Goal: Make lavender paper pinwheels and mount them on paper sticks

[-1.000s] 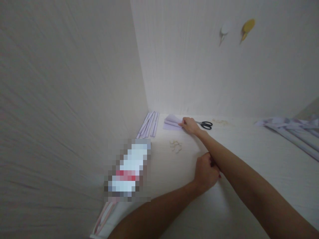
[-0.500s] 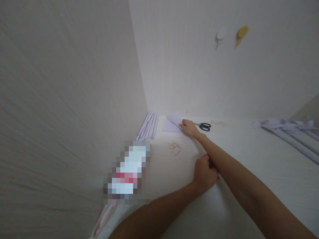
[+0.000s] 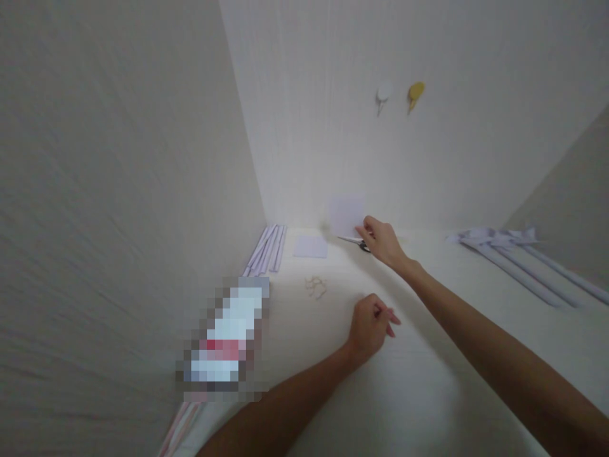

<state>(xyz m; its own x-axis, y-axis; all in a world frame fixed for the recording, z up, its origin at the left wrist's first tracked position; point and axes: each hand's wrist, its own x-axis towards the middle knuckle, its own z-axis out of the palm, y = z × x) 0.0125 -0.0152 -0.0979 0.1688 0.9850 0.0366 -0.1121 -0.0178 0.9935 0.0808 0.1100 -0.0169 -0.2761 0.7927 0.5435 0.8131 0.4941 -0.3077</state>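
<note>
My right hand (image 3: 380,240) pinches the lower corner of a pale lilac paper sheet (image 3: 346,214), which is raised upright against the back wall. Below that hand lie scissors (image 3: 352,240), their black handles partly covered by it. More lilac paper (image 3: 310,246) rests flat on the white surface, left of the scissors. Nearer to me, my left hand (image 3: 372,325) hovers with loosely bent, parted fingers and nothing visible in it. To its left is a small heap of thin, pale yellowish bands (image 3: 315,287).
Rolled lilac paper sticks (image 3: 266,249) lie by the left wall. In front of them is a pixelated device-like shape (image 3: 228,336). Longer paper tubes (image 3: 516,273) with crumpled ends sit at right. A white hook (image 3: 383,94) and a yellow hook (image 3: 415,94) are on the back wall.
My right hand has lifted one paper sheet up and right, off the paper beneath. My left hand has come away from the right forearm. The view has shifted right.
</note>
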